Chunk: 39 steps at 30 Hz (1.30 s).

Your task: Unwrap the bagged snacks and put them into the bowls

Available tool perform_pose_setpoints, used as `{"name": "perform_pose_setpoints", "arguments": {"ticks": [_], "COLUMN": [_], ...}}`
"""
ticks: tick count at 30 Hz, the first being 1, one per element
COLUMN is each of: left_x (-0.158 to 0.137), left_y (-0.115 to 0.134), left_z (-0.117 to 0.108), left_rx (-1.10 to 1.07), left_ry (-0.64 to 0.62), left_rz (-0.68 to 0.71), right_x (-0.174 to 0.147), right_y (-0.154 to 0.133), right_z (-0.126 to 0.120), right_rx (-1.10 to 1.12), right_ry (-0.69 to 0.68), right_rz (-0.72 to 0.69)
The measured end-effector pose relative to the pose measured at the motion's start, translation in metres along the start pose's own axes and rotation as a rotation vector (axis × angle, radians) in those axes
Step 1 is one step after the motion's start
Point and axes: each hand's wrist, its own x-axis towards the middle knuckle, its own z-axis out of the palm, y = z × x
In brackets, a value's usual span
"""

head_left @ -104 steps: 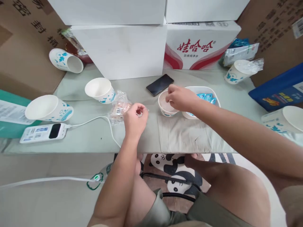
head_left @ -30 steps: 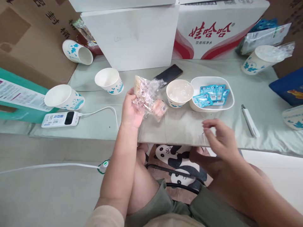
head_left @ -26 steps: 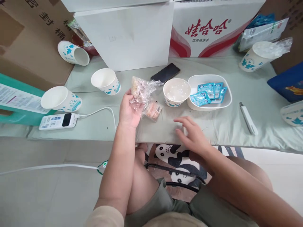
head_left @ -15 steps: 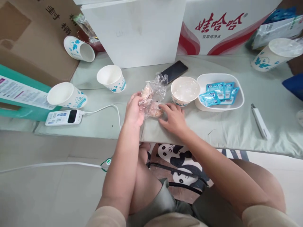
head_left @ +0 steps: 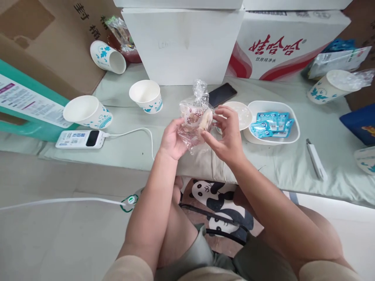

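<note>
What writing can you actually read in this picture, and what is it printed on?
"娃哈哈", with "饮用纯净水" beneath: white carton.
"封" and "桶": brown cardboard box.
"葱", likely: wrapper in the clear snack bag that both hands hold.
Power bank, teal box, blue sachets: unreadable.

A low table (head_left: 272,166) draped in pale green cloth carries everything. Just behind the right hand's fingers (head_left: 225,113) stands a filled paper cup (head_left: 241,113), with a black phone (head_left: 222,94) behind it and a white tray (head_left: 294,134) of blue sachets (head_left: 271,123) to its right. Further right of those fingers lies a white utility knife (head_left: 315,159). Left of the left hand's fingers (head_left: 175,127) a white cable (head_left: 131,134) runs to a power bank (head_left: 80,139), with two empty paper cups (head_left: 146,95) (head_left: 86,112) near it and a tipped cup (head_left: 108,57) at the back. White boxes (head_left: 187,43) stand along the rear, and a plastic-covered cup (head_left: 328,86) sits far right
</note>
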Motion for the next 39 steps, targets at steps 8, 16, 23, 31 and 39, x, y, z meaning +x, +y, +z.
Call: {"name": "perform_pose_setpoints", "arguments": {"ticks": [8, 16, 23, 31, 39], "left_x": [-0.002, -0.008, -0.019, -0.025, -0.021], "left_y": [-0.009, -0.029, -0.06, -0.084, -0.097], "left_z": [0.011, 0.025, 0.04, 0.053, 0.076], "left_rx": [-0.036, 0.099, 0.628, 1.351, 1.324], "left_ry": [-0.027, -0.182, -0.251, -0.071, 0.023], "left_rz": [-0.06, -0.221, -0.311, 0.143, 0.517], "right_x": [-0.012, -0.05, -0.11, -0.118, -0.109], "right_y": [0.001, 0.006, 0.03, 0.056, 0.058], "right_z": [-0.009, -0.037, -0.081, -0.101, -0.104], "right_rx": [0.005, 0.251, 0.252, -0.096, -0.098], "right_ry": [-0.077, -0.027, -0.045, -0.136, -0.018], "right_rz": [0.008, 0.236, 0.495, 0.393, 0.339]}}
